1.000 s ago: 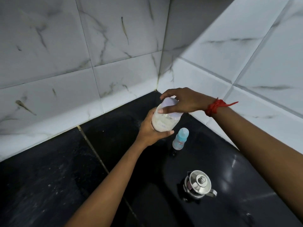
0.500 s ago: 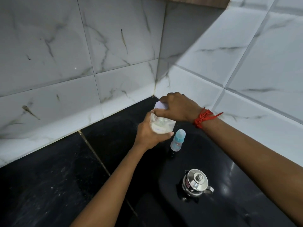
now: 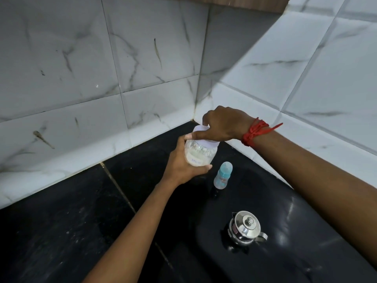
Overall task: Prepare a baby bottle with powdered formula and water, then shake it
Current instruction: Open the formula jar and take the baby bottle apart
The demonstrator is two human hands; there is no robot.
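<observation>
A clear plastic jar (image 3: 201, 155) with pale powder inside is held above the black counter (image 3: 61, 231), near the tiled corner. My left hand (image 3: 183, 166) wraps the jar's body from below and the left. My right hand (image 3: 223, 125), with a red thread at the wrist, grips the jar's white lid (image 3: 201, 135) from above. A small baby bottle (image 3: 222, 175) with a light blue cap stands upright on the counter just right of the jar, touched by neither hand.
A small steel pot (image 3: 246, 226) with a lid, knob and side handle stands on the counter nearer to me, to the right. White marble-look tiled walls (image 3: 142, 68) meet in a corner behind the jar. A wooden cabinet edge (image 3: 244, 2) runs overhead.
The jar went from tilted to nearly upright, and my right hand shifted over the lid, now covering more of it. The view tilted up slightly; bottle and pot stayed put.
</observation>
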